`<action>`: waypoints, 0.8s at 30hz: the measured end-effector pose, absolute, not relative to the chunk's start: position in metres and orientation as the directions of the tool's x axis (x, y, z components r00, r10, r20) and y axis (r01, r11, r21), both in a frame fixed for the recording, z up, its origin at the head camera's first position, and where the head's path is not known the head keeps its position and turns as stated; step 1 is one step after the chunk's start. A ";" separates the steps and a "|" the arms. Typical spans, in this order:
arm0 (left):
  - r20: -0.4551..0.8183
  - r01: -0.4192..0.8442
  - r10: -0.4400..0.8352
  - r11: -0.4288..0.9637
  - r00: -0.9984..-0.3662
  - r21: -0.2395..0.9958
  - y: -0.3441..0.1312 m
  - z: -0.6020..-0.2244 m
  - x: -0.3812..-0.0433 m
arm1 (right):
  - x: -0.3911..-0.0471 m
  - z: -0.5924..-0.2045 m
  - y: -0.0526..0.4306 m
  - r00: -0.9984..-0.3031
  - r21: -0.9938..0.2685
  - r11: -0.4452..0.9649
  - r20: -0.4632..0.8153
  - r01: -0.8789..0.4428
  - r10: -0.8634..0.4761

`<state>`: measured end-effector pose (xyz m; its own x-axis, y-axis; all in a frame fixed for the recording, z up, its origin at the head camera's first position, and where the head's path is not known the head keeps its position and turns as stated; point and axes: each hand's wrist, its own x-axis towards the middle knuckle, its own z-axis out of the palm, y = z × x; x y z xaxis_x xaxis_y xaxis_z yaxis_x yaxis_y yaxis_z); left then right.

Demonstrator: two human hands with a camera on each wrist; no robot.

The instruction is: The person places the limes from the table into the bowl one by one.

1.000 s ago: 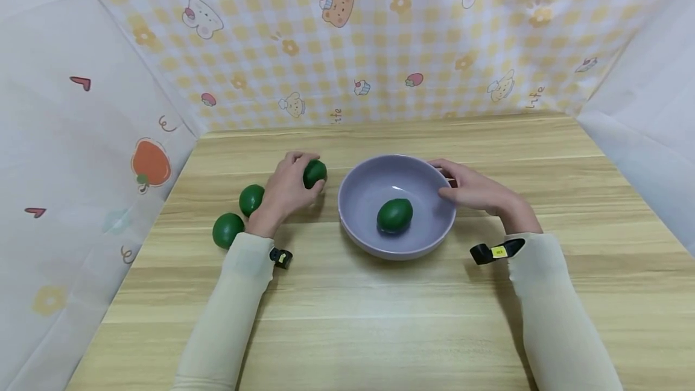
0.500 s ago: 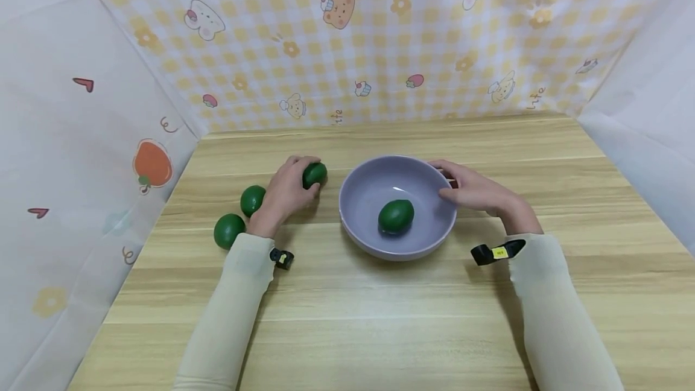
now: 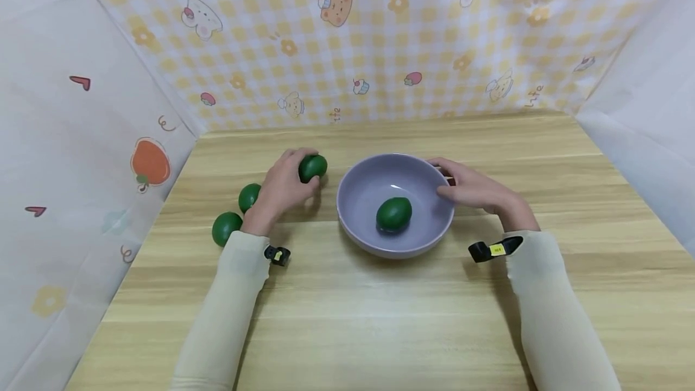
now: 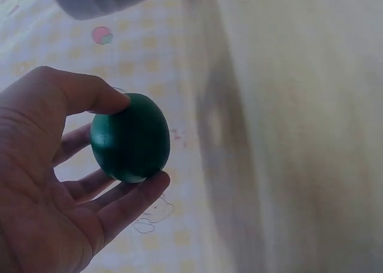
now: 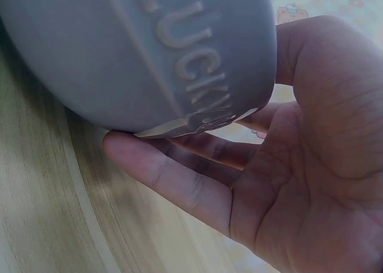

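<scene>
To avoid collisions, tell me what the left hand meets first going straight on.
Past its held green fruit, the left hand would likely meet the checked cloth, seemingly clearing the bowl; depth is unclear.

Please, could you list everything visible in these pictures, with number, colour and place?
Held green fruit: 1, dark green, in the left hand
Inner green fruit: 1, dark green, inside the bowl
Loose green fruits: 2, dark green, on the table, near the left sleeve
Bowl: 1, pale purple, on the table
Table: 1, light wood, under the bowl
Checked cloth: 1, yellow and white, behind the table
Side sheets: 2, white, left and right of the table
Wrist devices: 2, black, one at each sleeve
Sleeves: 2, cream, on both arms
Left hand: 1, bare, gripping the held green fruit
Right hand: 1, bare, holding the bowl's right side
</scene>
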<state>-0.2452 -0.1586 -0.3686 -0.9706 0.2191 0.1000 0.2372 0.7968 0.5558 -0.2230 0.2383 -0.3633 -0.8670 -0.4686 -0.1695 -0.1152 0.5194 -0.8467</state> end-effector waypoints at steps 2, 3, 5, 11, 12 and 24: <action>0.112 0.251 0.229 0.777 -0.967 0.577 -0.159 -0.363 -0.245 | -0.223 -0.363 0.239 -0.867 -0.846 0.519 -0.165 -0.121 -0.471; 0.117 0.257 0.234 0.767 -0.965 0.588 -0.158 -0.361 -0.245 | -0.224 -0.363 0.239 -0.866 -0.846 0.519 -0.164 -0.123 -0.472; 0.135 0.274 0.243 0.748 -0.961 0.604 -0.157 -0.356 -0.243 | -0.224 -0.363 0.240 -0.866 -0.845 0.520 -0.165 -0.122 -0.472; 0.190 0.338 0.284 0.700 -0.940 0.628 -0.149 -0.341 -0.235 | -0.224 -0.365 0.239 -0.866 -0.847 0.519 -0.172 -0.112 -0.469; 0.194 0.348 0.293 0.690 -0.936 0.635 -0.147 -0.338 -0.234 | -0.225 -0.365 0.239 -0.866 -0.848 0.518 -0.172 -0.111 -0.469; 0.209 0.417 0.377 0.639 -0.902 0.646 -0.128 -0.318 -0.215 | -0.225 -0.365 0.240 -0.868 -0.847 0.521 -0.181 -0.101 -0.463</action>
